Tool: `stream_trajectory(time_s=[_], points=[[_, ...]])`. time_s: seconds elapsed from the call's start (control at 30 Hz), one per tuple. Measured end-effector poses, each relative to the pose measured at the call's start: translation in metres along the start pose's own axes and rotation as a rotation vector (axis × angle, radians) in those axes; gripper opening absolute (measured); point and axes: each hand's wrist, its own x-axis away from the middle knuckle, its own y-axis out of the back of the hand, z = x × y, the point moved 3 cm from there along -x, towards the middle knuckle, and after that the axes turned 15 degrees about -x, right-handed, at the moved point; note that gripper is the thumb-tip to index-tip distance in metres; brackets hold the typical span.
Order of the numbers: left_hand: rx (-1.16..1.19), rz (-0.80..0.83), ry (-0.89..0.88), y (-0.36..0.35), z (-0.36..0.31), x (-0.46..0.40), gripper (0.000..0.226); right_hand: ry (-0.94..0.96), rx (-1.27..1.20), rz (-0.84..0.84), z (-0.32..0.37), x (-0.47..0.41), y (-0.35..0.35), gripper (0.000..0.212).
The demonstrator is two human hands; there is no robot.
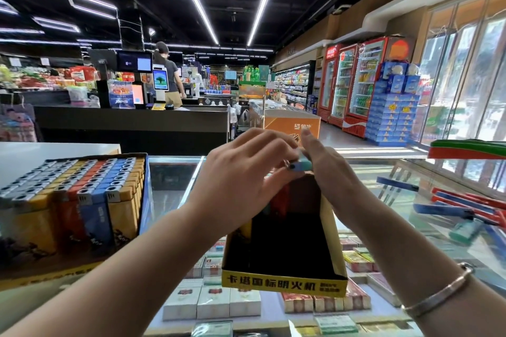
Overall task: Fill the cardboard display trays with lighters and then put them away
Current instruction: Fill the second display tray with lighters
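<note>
I have both hands raised together over the far end of the tray, and between them is one light blue lighter [300, 165], lying crossways with its metal head toward my left hand [241, 172]. My left fingers curl over that head end and pinch it, while my right hand [327, 169] closes on the body from the other side, thumb sticking up; I hold it with both hands so I can turn it the right way up and steer it down into a narrow slot rather than drop it in loose. Directly beneath my hands stands the yellow and black cardboard display tray [284, 280], its printed front lip toward me and its back rising toward my fingers. It looks mostly empty: I can make out a few lighters [278, 204] standing at the back, red and perhaps another colour, with dark space in front, so I judge the filling has barely begun. The tray rests on the glass counter [175, 178], through which boxed cigarettes show below my wrists. To the left of my left forearm sits a full tray [74, 197] of grey, yellow, red and blue lighters in tight rows, close enough to reach. Off beyond my right forearm, a few loose lighters [462, 216] lie on the glass.
</note>
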Motion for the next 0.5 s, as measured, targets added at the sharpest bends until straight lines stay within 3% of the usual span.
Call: stream_trajectory(time_s=[0.1, 0.2, 0.3, 0.5], points=[[0.121, -0.037, 0.202, 0.004, 0.01, 0.0, 0.026, 0.034, 0.166, -0.005, -0.002, -0.005, 0.004, 0.036], [0.256, 0.008, 0.442, 0.002, 0.02, 0.003, 0.024, -0.061, 0.293, 0.019, -0.008, -0.006, 0.011, 0.013], [0.305, 0.089, 0.545, -0.004, 0.025, 0.005, 0.022, -0.169, 0.317, 0.079, -0.013, -0.005, 0.012, 0.013], [0.327, 0.235, 0.557, -0.011, 0.029, 0.008, 0.033, -0.156, 0.37, 0.087, -0.011, -0.005, 0.01, 0.025]])
